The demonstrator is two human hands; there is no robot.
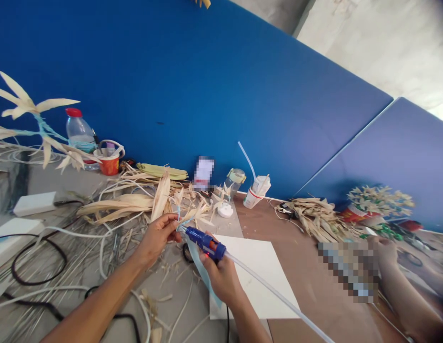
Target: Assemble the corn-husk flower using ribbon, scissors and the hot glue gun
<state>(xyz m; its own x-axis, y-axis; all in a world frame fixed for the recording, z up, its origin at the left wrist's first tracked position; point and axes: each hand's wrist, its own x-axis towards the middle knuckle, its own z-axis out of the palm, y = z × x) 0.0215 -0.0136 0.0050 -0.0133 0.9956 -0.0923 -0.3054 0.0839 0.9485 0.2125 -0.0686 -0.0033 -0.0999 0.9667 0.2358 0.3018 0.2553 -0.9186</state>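
Observation:
My right hand (221, 276) is wrapped round a blue hot glue gun (203, 242), its nozzle pointing left. A long clear glue stick (275, 294) trails from the gun's back end. Pinched in my left hand (160, 237) is a corn husk flower (197, 214) with pale petals and a stem wrapped in light blue. The nozzle meets the stem close to my left fingertips; whether they touch is hard to see. A light blue strip (203, 269) hangs from there, passing by my right hand. Behind my left hand lie dried corn husks (128, 204).
A white sheet (260, 276) lies under my right forearm. Cables (103, 247) and thin wires spread across the left side. A bottle (78, 131), a red cup (109, 162) and a paper cup (255, 193) stand near the blue partition (207, 95). At right is another person's hand (384, 250).

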